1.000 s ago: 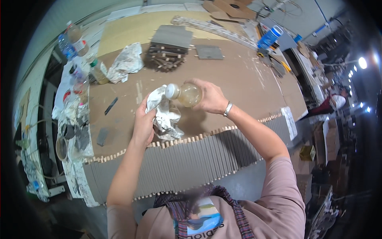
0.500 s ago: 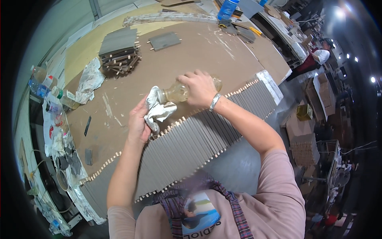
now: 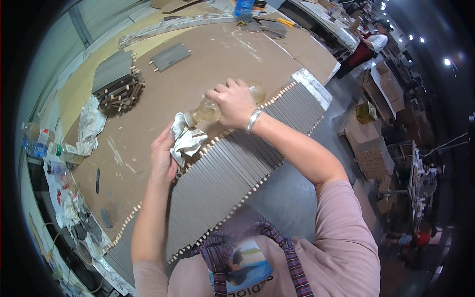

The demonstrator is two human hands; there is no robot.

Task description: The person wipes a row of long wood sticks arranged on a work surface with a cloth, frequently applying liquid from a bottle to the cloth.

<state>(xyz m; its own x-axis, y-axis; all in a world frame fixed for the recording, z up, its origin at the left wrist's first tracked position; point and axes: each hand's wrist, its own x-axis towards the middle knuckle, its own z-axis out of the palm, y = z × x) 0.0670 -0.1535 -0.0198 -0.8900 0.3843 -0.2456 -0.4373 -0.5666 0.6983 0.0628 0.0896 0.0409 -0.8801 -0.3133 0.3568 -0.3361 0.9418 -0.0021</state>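
Observation:
My right hand [image 3: 232, 105] is wrapped round a clear plastic bottle [image 3: 206, 112] of pale yellowish liquid. The bottle lies almost level, its neck pointing left against a crumpled white cloth [image 3: 190, 142]. That cloth is in my left hand [image 3: 162, 154], whose fingers are partly hidden behind it. Beneath my arms runs a long row of grey slats [image 3: 210, 190] packed side by side, with pale wooden pegs along both edges. Whether liquid is flowing out cannot be made out.
At the far left stand a stack of grey pegged panels [image 3: 113, 74] and a rumpled white cloth [image 3: 92, 126]. A single grey panel [image 3: 170, 57] lies farther back. Several plastic bottles [image 3: 64, 152] line the left edge. Another person [image 3: 368, 45] stands at the far right.
The whole scene has shifted left in the picture as my head turned. Both hands keep their holds, with the bottle's neck still against the cloth.

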